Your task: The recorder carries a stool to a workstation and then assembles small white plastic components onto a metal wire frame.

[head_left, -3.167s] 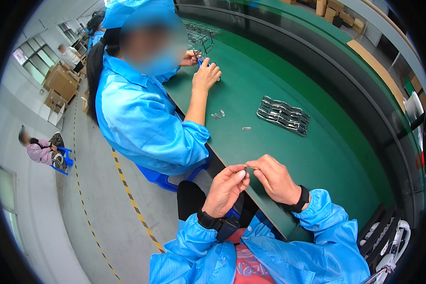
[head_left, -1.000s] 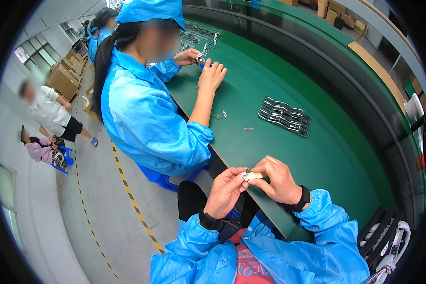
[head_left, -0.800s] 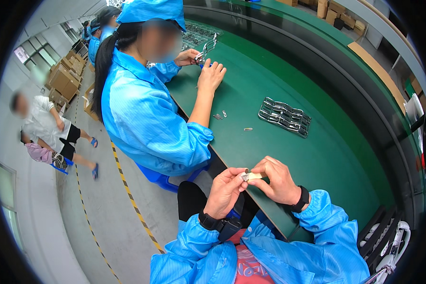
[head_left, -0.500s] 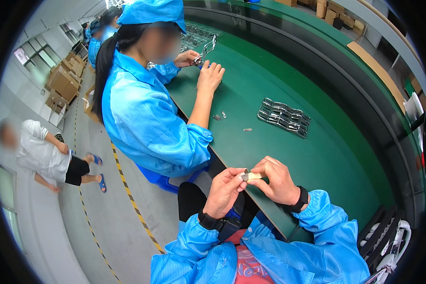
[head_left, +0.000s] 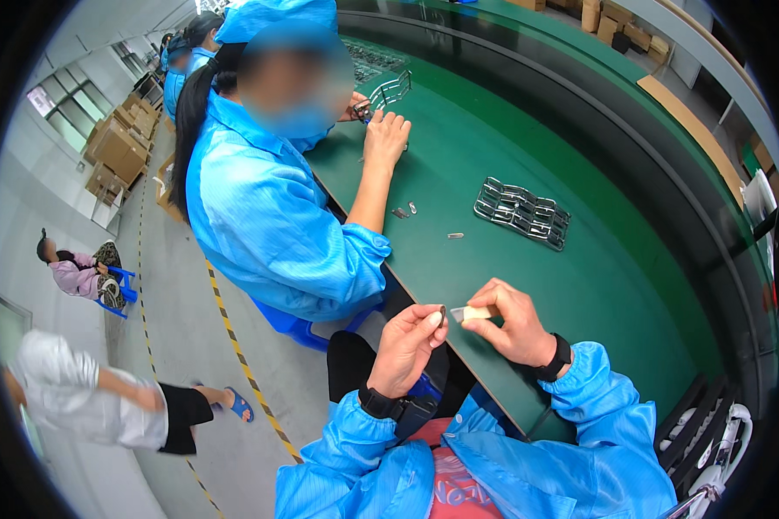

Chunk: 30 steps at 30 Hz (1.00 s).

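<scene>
Between the thumb and fingertips of my left hand (head_left: pixel 407 346) is a small dark metal part (head_left: pixel 443 317), seen nearly edge-on. My right hand (head_left: pixel 518 327) pinches a short blade with a cream-coloured grip (head_left: pixel 478 312). Its grey tip points left toward the metal part, with a narrow gap between them. Both hands are at the near edge of the green table (head_left: pixel 528 294). Beyond them, a small shiny oblong piece (head_left: pixel 455 235) lies on the tabletop. Farther back are a few more small metal pieces (head_left: pixel 401 213).
A black-and-silver rack of metal parts (head_left: pixel 523 214) lies on the table. At my left a co-worker in blue holds a similar metal frame (head_left: pixel 392 90). A dark curved rail (head_left: pixel 614 138) borders the table's far side. A person in white (head_left: pixel 104 394) walks on the floor.
My hands have moved slightly apart, and the blade's tip has come away from the metal part. The co-worker's frame has shifted slightly right. The person in white has walked nearer.
</scene>
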Motion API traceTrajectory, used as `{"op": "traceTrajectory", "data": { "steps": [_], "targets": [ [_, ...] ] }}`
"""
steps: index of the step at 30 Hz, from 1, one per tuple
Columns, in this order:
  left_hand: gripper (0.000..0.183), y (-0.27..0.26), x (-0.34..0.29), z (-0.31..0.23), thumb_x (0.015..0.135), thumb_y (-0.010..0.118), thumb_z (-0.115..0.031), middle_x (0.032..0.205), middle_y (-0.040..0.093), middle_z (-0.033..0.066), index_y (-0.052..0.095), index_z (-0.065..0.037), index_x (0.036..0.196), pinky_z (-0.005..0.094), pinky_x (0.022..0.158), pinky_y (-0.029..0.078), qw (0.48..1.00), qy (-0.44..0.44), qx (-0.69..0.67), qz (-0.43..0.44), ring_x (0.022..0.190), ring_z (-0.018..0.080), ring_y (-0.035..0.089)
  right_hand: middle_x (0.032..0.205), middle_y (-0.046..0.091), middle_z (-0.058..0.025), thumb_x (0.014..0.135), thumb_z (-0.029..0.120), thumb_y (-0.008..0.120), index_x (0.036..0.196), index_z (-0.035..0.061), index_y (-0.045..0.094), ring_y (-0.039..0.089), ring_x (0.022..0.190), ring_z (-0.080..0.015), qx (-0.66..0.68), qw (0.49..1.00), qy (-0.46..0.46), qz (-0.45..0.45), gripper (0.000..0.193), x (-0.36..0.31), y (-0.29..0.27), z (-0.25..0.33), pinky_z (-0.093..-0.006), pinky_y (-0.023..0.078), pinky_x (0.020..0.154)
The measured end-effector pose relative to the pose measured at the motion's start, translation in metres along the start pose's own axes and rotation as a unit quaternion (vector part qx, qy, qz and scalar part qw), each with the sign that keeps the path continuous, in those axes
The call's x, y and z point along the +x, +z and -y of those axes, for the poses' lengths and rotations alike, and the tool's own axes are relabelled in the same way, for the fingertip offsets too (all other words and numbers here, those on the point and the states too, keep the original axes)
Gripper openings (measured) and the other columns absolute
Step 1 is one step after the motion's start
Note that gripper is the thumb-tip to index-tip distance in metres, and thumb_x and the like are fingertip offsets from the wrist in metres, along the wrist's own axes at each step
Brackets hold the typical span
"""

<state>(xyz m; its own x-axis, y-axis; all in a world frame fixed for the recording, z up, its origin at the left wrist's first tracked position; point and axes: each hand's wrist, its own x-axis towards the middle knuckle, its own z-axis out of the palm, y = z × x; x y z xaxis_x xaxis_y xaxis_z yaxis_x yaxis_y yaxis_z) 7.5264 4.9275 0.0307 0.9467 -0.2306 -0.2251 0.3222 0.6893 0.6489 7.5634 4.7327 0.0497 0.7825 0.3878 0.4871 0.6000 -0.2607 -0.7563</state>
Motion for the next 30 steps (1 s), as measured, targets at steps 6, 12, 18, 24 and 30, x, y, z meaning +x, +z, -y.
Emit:
{"op": "traceTrajectory", "data": {
  "steps": [6, 12, 18, 24, 30],
  "targets": [
    [0.016, 0.003, 0.0, 0.005, 0.091, 0.057, -0.005, 0.092, 0.061, 0.0088, 0.06, 0.002, 0.105, 0.0237, 0.07, 0.048, 1.0, -0.005, -0.001, 0.006, 0.076, 0.0125, 0.057, 0.082, 0.062, -0.0109, 0.078, 0.014, 0.073, 0.091, 0.0017, 0.055, 0.06, 0.071, -0.0238, -0.03, 0.997, -0.04, 0.053, 0.025, 0.0, 0.002, 0.002, -0.0329, 0.048, 0.06],
    [0.016, 0.006, -0.001, 0.004, 0.091, 0.057, -0.006, 0.092, 0.062, 0.0084, 0.059, 0.001, 0.106, 0.0234, 0.069, 0.047, 1.0, -0.012, 0.004, 0.013, 0.076, 0.0126, 0.057, 0.082, 0.063, -0.01, 0.078, 0.015, 0.073, 0.091, 0.002, 0.055, 0.06, 0.071, -0.024, -0.044, 0.997, -0.046, 0.052, 0.025, 0.001, 0.001, 0.003, -0.0334, 0.047, 0.06],
    [0.016, 0.011, -0.002, 0.002, 0.092, 0.057, -0.006, 0.09, 0.061, 0.0071, 0.059, 0.001, 0.106, 0.0226, 0.067, 0.046, 1.0, -0.012, 0.008, 0.015, 0.075, 0.012, 0.056, 0.079, 0.058, -0.0085, 0.082, 0.021, 0.068, 0.087, 0.0039, 0.056, 0.058, 0.071, -0.0261, -0.042, 0.997, -0.032, 0.049, 0.021, 0.001, 0.001, 0.005, -0.0358, 0.045, 0.062],
    [0.015, 0.013, -0.003, 0.002, 0.092, 0.056, -0.006, 0.089, 0.06, 0.0071, 0.058, 0.001, 0.105, 0.0224, 0.067, 0.046, 1.0, -0.01, 0.006, 0.012, 0.075, 0.0116, 0.055, 0.078, 0.058, -0.0083, 0.082, 0.02, 0.068, 0.086, 0.004, 0.056, 0.057, 0.07, -0.026, -0.045, 0.998, -0.035, 0.041, 0.02, 0.001, 0.002, 0.006, -0.0358, 0.045, 0.061],
    [0.014, 0.007, -0.003, 0.005, 0.092, 0.056, -0.005, 0.09, 0.06, 0.0069, 0.059, 0.0, 0.105, 0.0229, 0.066, 0.043, 0.999, -0.009, 0.032, 0.042, 0.074, 0.0114, 0.052, 0.081, 0.059, -0.0121, 0.08, 0.014, 0.07, 0.088, 0.0015, 0.056, 0.059, 0.072, -0.0279, -0.049, 0.998, 0.008, -0.04, 0.021, 0.004, -0.004, -0.002, -0.0352, 0.047, 0.063]
  ]
}}
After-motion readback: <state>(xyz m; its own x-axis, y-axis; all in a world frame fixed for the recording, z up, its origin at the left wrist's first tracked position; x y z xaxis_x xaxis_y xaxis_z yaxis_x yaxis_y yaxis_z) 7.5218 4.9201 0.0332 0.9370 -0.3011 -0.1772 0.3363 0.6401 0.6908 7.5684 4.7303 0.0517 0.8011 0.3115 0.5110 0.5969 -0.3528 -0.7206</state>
